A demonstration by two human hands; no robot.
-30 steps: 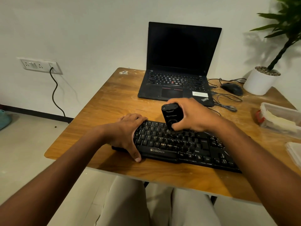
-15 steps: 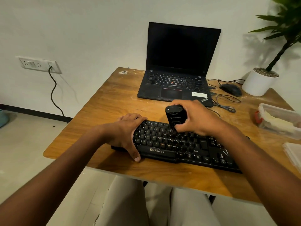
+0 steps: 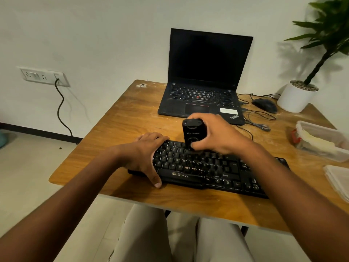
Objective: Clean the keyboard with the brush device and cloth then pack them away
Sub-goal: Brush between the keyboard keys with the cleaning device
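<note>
Left hand [image 3: 146, 155] lies flat w/ fingers spread over the left end of the black plastic keyboard [image 3: 207, 170], prob. to stop it sliding, while right hand [image 3: 217, 134] grips the stubby black brush device [image 3: 192, 133] upright, tip on the top key rows.

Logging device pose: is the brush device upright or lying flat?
Upright: the brush device stands on end on the keyboard, gripped by the right hand.

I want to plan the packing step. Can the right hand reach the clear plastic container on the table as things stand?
Probably yes. The container lies on the table's right side, with bare wood between it and the right hand, but that hand now grips the brush device.
</note>
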